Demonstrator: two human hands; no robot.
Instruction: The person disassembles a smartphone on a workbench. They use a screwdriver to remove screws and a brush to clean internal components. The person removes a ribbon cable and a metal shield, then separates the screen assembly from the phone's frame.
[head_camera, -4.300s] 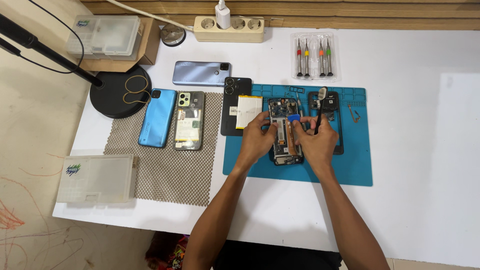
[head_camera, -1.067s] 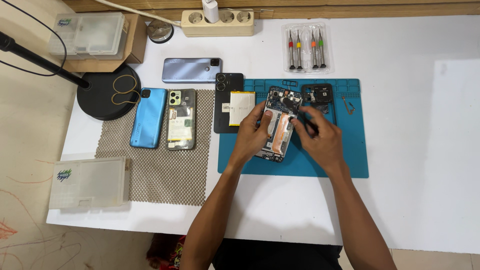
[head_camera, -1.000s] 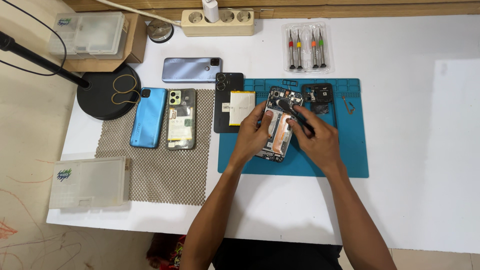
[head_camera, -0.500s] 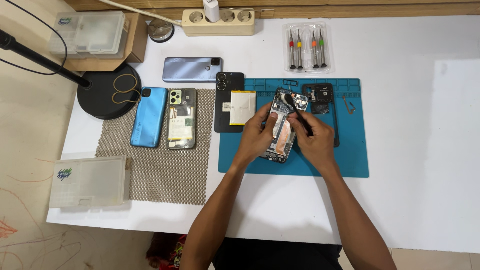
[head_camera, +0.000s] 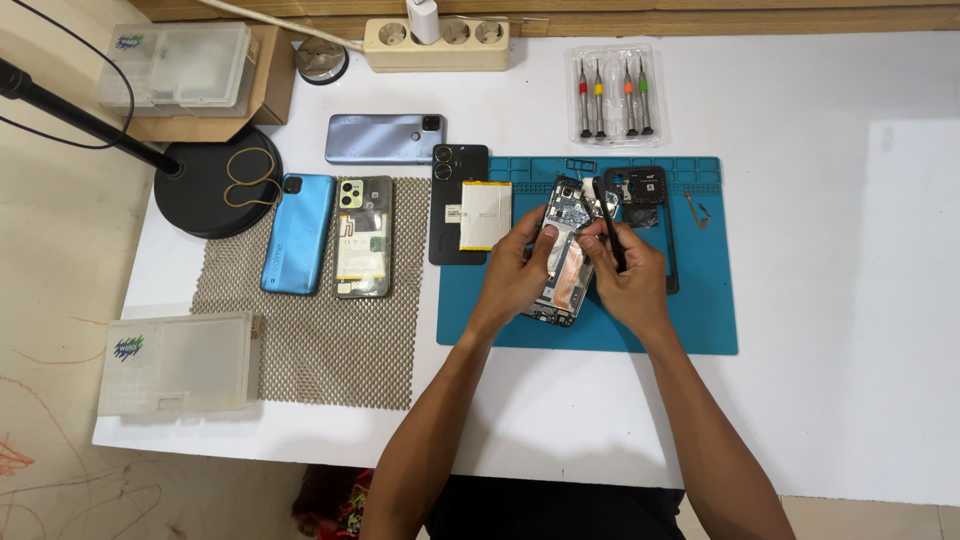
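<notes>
- The opened phone (head_camera: 562, 262) lies on the blue work mat (head_camera: 700, 300), tilted, its top end toward 12 o'clock and its lower end near the mat's front edge.
- The left hand (head_camera: 515, 275) grips the phone's left edge, fingers curled and pressed against the frame, thumb lying over the exposed boards.
- The right hand (head_camera: 632, 280) is closed in a pinch around a thin black tool (head_camera: 610, 235), whose tip points toward 11 o'clock at the phone's upper right corner.
- Just at 3 o'clock of the phone, partly under the right hand, lies a black phone frame (head_camera: 650, 215).
- At 9 o'clock, a loose battery (head_camera: 485, 215) rests on a black back cover (head_camera: 458, 200) that overlaps the mat's left edge.
- The mat's right part, at 3 o'clock of the hands, is bare except for a small part (head_camera: 698, 210); beyond it the white counter (head_camera: 850, 300) lies open to its right edge.
- At 12 o'clock, a case of screwdrivers (head_camera: 612, 95) and a power strip (head_camera: 437, 42) line the far edge.
- At 9 o'clock, two phones lie on a mesh pad (head_camera: 300, 340), well apart from the hands.
</notes>
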